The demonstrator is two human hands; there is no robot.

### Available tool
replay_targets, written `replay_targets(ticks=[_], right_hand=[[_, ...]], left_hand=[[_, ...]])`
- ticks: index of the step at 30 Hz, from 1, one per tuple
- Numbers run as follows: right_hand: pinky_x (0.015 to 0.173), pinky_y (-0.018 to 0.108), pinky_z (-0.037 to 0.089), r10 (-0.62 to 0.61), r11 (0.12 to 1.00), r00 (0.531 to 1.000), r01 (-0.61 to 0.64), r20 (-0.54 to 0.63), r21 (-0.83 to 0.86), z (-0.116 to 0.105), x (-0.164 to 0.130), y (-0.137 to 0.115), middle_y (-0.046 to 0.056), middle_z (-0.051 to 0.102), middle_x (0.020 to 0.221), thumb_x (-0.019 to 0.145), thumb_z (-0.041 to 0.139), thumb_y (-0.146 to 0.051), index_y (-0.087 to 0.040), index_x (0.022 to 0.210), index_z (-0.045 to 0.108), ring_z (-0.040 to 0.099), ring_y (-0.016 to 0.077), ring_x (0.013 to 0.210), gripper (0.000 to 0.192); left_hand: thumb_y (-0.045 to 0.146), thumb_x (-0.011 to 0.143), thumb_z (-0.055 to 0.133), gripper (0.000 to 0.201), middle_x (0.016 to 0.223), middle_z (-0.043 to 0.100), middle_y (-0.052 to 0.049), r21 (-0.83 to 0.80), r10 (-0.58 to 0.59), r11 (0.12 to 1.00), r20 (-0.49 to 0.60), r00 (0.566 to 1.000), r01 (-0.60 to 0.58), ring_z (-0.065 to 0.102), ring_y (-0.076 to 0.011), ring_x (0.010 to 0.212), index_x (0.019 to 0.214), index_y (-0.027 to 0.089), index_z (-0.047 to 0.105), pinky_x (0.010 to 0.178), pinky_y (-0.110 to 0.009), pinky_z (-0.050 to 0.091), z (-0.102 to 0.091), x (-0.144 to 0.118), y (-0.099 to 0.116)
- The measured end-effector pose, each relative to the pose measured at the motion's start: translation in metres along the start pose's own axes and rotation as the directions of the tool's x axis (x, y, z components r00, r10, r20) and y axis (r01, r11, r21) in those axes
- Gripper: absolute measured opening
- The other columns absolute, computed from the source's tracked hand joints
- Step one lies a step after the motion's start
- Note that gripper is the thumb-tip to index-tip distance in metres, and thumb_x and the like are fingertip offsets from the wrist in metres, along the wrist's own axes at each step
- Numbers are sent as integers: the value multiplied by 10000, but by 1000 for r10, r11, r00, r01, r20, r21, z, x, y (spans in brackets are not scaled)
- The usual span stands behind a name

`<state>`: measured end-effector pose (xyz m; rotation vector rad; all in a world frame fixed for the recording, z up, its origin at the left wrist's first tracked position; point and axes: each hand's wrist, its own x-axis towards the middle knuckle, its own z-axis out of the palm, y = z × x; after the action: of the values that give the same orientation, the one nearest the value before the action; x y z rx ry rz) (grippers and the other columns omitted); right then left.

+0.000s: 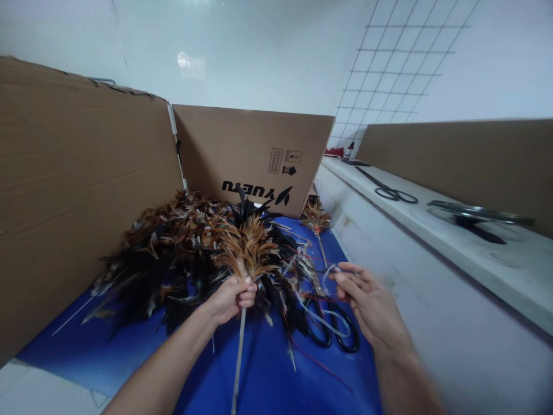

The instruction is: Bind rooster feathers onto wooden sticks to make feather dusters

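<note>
Standing behind the blue mat (268, 374), the cardboard box (254, 155) backs a big heap of brown and black feathers (173, 248). Black-handled scissors (332, 331) lie on the mat just right of the heap. In front of the heap, the left hand (231, 297) is closed around a feather bundle on a thin stick (246, 253), its long axis running from the tuft near the box down toward the person. The right hand (367, 297), to the bundle's right and apart from it, pinches a pale string (328, 271) between loosely curled fingers
</note>
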<state>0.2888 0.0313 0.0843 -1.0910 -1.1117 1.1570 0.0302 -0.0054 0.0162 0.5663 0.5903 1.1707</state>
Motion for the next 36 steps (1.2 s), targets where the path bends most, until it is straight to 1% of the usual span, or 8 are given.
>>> replay_targets(ticks=[12,16,19,22,24,27,31,36], right_hand=[[380,218,300,-314,941,949,314,23,-128,-1,-25,-59,30,652,721,717,668,-337,-200,930,624,378,46,370,257],[381,214,330,-113,926,962,193,248,-325,13,-49,-33,33,665,733,759,599,-358,-205,941,632,411,63,384,239],[481,230,419,136,862,841,161,524,-481,20,-64,-3,25,667,765,761,567,-305,-229,923,666,548,128,552,204],[694,257,452,73,765,751,380,656,-520,19,-59,22,26,643,989,698,609,-220,-270,970,665,585,193,882,282],[730,271,444,-21,678,816,436,577,-592,18,-40,35,32,637,994,754,528,-227,-252,963,654,584,188,903,246],[713,271,443,-118,538,937,337,327,-773,21,4,52,29,659,861,773,483,-256,-212,881,640,609,169,772,195],[671,265,421,-146,487,972,234,186,-842,38,54,75,59,655,813,760,511,-285,-188,782,622,609,183,760,149],[641,269,390,-160,503,982,170,102,-847,51,79,95,82,653,780,693,597,-268,-188,644,609,606,211,783,94]], left_hand=[[213,733,669,324,641,341,37,-28,5,1000,26,1000,-4,242,-3,476,681,140,357,429,-133,164,-4,1,1],[208,730,673,322,645,357,31,-27,18,999,11,1000,-17,249,-3,476,692,140,361,430,-132,164,-4,1,3],[209,749,656,296,653,365,26,-23,31,999,19,999,-31,252,-4,481,705,136,373,430,-131,163,-5,0,5],[206,763,640,279,653,362,26,-30,46,999,41,998,-45,249,-5,484,700,133,378,431,-129,168,-6,1,6],[204,762,641,279,652,361,26,-28,47,999,42,998,-45,245,-5,484,697,132,380,430,-130,169,-7,1,6],[207,750,653,292,650,358,27,-24,32,999,32,999,-31,251,-5,482,696,133,376,430,-132,166,-7,2,4],[223,746,658,319,650,360,28,-25,18,1000,41,999,-17,256,-2,478,687,139,356,429,-134,160,-7,2,2],[231,742,661,327,642,365,32,-28,39,999,35,999,-38,251,1,470,692,143,350,429,-134,148,-6,3,2]])
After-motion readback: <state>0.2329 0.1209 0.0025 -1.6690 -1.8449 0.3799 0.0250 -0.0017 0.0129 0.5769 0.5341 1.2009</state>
